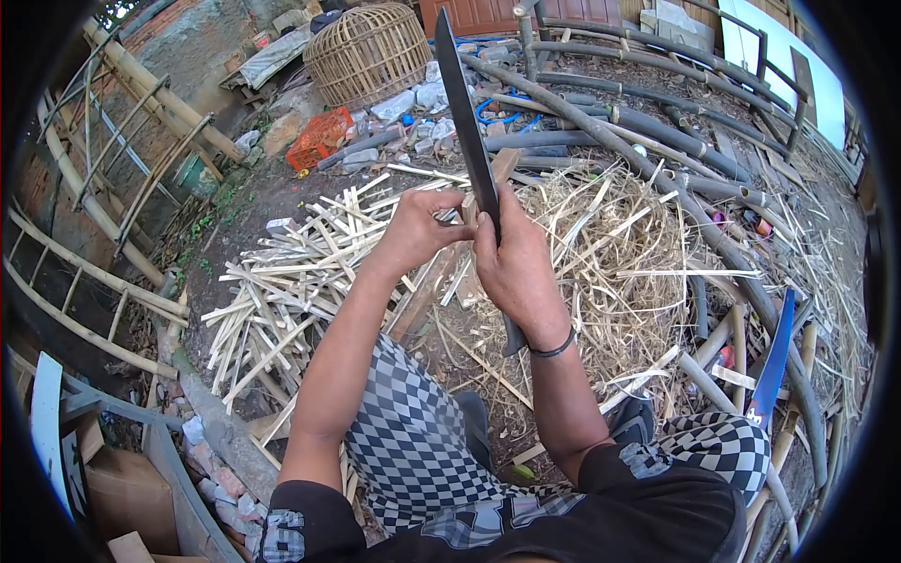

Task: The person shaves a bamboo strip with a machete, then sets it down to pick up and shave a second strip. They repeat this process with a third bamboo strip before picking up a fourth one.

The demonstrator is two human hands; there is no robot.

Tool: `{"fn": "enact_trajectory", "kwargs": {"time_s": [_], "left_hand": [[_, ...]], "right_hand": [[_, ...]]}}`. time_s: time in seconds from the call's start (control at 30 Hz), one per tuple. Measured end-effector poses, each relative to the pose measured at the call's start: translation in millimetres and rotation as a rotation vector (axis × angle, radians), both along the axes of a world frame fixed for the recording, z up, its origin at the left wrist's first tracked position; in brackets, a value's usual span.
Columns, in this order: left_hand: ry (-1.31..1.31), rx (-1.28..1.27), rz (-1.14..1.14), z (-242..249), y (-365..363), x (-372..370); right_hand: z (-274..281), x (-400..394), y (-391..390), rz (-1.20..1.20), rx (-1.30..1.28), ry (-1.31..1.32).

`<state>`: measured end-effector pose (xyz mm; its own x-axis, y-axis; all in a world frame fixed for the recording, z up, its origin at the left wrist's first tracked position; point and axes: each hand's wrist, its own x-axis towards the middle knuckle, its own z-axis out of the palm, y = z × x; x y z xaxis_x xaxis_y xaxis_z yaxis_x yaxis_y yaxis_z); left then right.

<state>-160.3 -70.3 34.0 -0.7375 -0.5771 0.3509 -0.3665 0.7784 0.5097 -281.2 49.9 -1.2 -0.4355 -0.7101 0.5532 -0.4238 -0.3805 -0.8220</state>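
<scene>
My right hand is closed around a machete, its dark blade pointing up and away and the butt of its handle showing below my wrist. My left hand is closed in a pinch on a short bamboo strip, right beside the blade. The fingertips of both hands nearly meet there, and the strip is mostly hidden by them. Beyond and below the hands, a wooden board slants between my knees, its far end showing behind the blade.
Split bamboo sticks lie piled on the left, and a heap of shavings on the right. A blue-bladed saw leans near my right knee. Bamboo poles, an orange crate and a woven bamboo cage stand farther back.
</scene>
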Motion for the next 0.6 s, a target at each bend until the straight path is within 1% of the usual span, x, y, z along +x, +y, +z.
{"fn": "enact_trajectory", "kwargs": {"time_s": [0.07, 0.13, 0.2, 0.23, 0.3, 0.33, 0.4, 0.43, 0.5, 0.53, 0.6], "left_hand": [[-0.017, -0.021, -0.014, -8, -9, 1], [-0.036, -0.042, -0.029, -7, -7, 0], [-0.102, -0.18, -0.058, -5, 1, 0], [-0.102, -0.18, -0.06, -5, 6, -1], [-0.093, -0.339, -0.032, -7, 16, -6], [-0.093, -0.341, -0.035, -11, 16, -9], [0.007, -0.396, -0.025, -19, 15, -11], [0.003, -0.392, -0.026, -19, 14, -11], [-0.124, -0.29, 0.051, -17, 13, -12], [-0.121, -0.292, 0.051, -17, 16, -12], [-0.019, -0.348, 0.029, -12, 19, -14]], "right_hand": [[1, 0, 1, -0.003, 0.023, 0.009], [0, 0, 2, 0.004, -0.011, 0.025], [0, 2, 2, -0.011, 0.0, 0.042], [0, 3, 2, -0.027, 0.008, 0.059], [6, 3, 7, -0.019, 0.035, 0.024], [8, 3, 8, -0.008, 0.062, -0.012], [8, 2, 6, -0.027, 0.092, -0.011], [9, 3, 6, -0.042, 0.125, -0.008], [9, 2, 3, -0.025, 0.12, -0.01], [9, 0, 1, -0.012, 0.103, -0.012], [10, 0, 3, -0.033, 0.065, 0.011]]}}
